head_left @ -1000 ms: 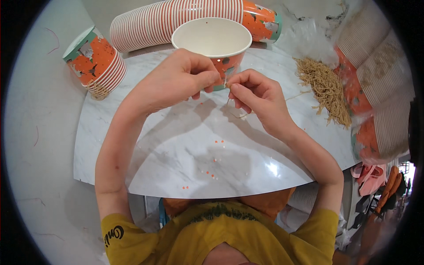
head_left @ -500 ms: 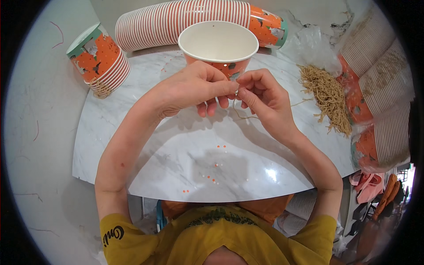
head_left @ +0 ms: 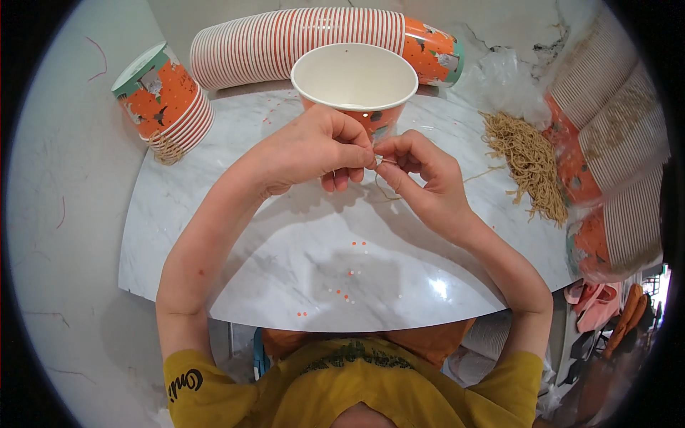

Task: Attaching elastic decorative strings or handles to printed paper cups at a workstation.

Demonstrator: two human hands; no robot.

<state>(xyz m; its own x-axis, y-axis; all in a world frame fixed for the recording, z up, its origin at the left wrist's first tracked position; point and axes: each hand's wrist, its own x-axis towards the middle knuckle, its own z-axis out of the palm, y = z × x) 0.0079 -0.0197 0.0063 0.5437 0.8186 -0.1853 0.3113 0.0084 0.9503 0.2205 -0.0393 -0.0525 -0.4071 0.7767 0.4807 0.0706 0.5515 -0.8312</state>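
At the far left, a short stack of printed cups [head_left: 164,93] leans over, orange with a green band, a tan bundle of strands [head_left: 168,150] at its lower end; what ties that bundle there is hard to make out. Behind, a long nested row of cups [head_left: 300,44] curves across the back, its striped rims partly hidden by the open tub [head_left: 349,77]. The tub is white inside, smooth and round-mouthed; its lower front is covered by the hands.

The left hand [head_left: 321,150] is narrowed to a pinch in front of the tub; whether its fingertips grip the cord cannot be told. Below, small round orange and white dots [head_left: 347,294] lie scattered on the glossy, grey-veined tabletop [head_left: 278,250]. The right hand [head_left: 427,171] pinches the thin tan cord [head_left: 379,188] between thumb and forefinger, just beside the left fingertips. Half a second ago the fingertips were a little further right relative to the tub; the cord's loop still hangs beneath them. The cord passes out of sight behind the right hand and reappears toward a shaggy pile of cord [head_left: 526,167]. Behind that pile sits a crumpled clear bag [head_left: 503,82]. At the far right, plastic-wrapped cup stacks [head_left: 624,171] are blurred and cut off by the dark rim of the view.
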